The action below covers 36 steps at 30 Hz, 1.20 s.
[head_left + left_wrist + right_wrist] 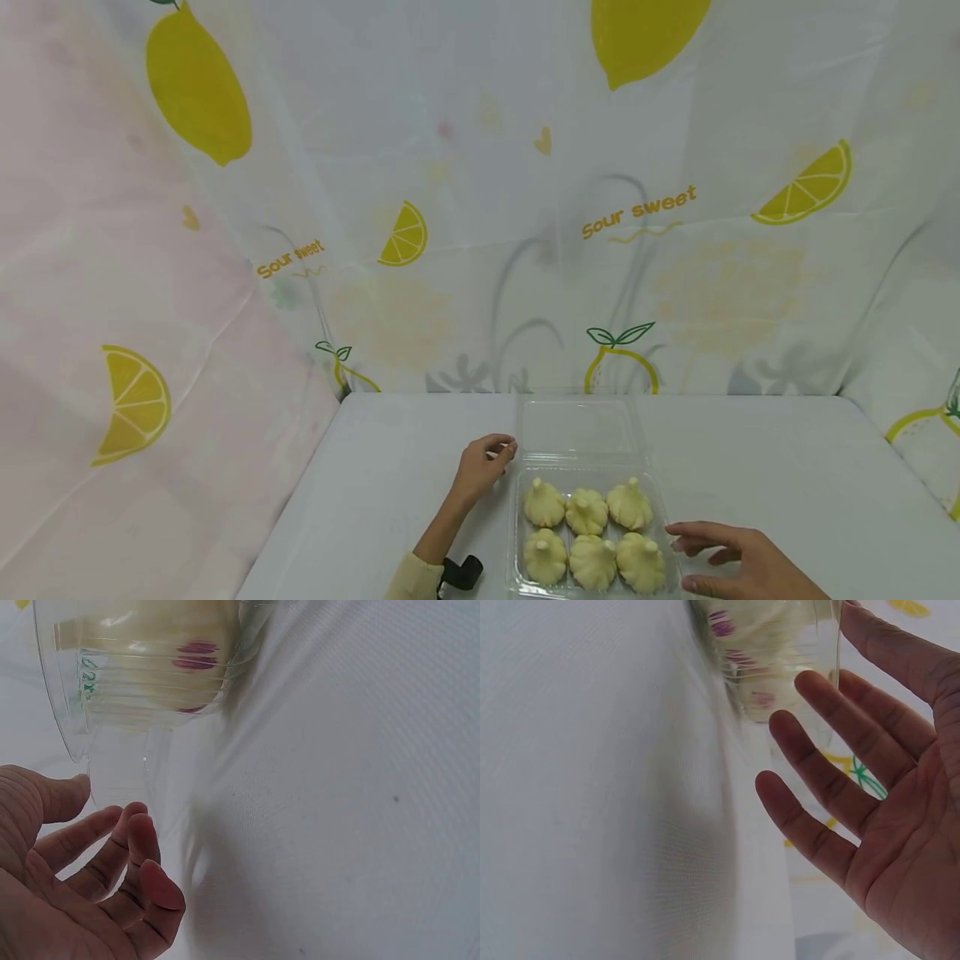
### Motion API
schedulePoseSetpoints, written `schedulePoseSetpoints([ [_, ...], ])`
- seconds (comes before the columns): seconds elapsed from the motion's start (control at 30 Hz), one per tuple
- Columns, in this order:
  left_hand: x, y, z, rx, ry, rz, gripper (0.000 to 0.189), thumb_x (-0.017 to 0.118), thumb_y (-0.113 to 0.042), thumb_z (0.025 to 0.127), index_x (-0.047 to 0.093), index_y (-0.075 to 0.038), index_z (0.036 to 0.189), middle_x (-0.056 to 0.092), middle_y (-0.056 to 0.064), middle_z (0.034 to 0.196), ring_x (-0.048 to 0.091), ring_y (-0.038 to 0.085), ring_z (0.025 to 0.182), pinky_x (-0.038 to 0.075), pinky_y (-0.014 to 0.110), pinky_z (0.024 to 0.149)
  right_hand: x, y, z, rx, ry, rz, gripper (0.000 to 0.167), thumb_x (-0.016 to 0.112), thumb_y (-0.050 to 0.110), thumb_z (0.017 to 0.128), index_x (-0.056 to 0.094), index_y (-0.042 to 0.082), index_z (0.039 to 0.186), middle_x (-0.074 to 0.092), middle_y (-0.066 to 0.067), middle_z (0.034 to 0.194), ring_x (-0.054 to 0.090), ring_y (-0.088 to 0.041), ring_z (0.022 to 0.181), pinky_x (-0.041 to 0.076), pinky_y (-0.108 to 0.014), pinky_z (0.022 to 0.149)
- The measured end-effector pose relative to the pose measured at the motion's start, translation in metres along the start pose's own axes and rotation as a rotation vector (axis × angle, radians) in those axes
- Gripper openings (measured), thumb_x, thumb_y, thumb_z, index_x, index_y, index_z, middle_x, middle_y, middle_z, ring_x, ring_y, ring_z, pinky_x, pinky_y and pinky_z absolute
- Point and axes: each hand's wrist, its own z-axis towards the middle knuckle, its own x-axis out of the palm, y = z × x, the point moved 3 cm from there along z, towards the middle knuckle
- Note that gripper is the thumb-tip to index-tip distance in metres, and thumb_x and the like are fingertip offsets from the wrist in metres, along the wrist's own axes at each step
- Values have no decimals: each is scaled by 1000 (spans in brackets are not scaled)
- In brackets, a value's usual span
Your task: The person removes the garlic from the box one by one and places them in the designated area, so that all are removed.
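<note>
A clear plastic clamshell box (513,533) stands on the table with its lid (577,427) folded back, away from me. In its tray sit several pale yellow, ribbed, garlic-shaped pieces (587,512) in two rows, with stubs pointing up. My left hand (486,467) is at the left edge near the hinge, its fingers loosely bent. In the left wrist view its thumb is close to the clear plastic; whether it touches I cannot tell. My right hand (738,560) is beside the tray's right side with fingers extended, gripping nothing. Purple marks (721,624) show low on the pieces through the plastic.
A white cloth covers the table (765,467). A lemon-print curtain (480,208) hangs behind it and along both sides. A black strap fitting (462,572) sits at my left wrist, by the pale sleeve (415,577).
</note>
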Motion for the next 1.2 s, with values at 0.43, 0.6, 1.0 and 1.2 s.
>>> schedulePoseSetpoints([
  [0.43,-12,-7,-12,22,-25,60,29,65,-28,97,71,-4,113,68,4,90,61,13,66,50,25,56,0,2,0,6,-7,-25,46,67,19,95,56,-2,135,68,-8,114,65,-9,96,53,-28,69],
  [0.6,-15,-13,-21,50,-23,108,30,66,-30,96,72,-6,112,65,0,87,56,9,68,47,25,57,0,2,0,11,-9,-25,46,67,19,95,55,-2,135,68,-9,114,65,-9,96,53,-28,69],
  [1.0,-22,-34,-44,156,54,140,31,68,-31,95,71,-7,114,56,-7,83,56,7,74,48,24,63,0,2,0,19,-7,-31,47,68,20,95,56,-2,134,68,-8,114,65,-8,95,53,-28,68],
  [1.2,-22,-38,-53,222,103,122,30,70,-31,93,72,-8,112,55,-9,81,54,4,70,48,22,59,0,2,0,25,-2,-25,47,67,20,95,55,-3,135,68,-9,114,65,-9,95,53,-28,69],
])
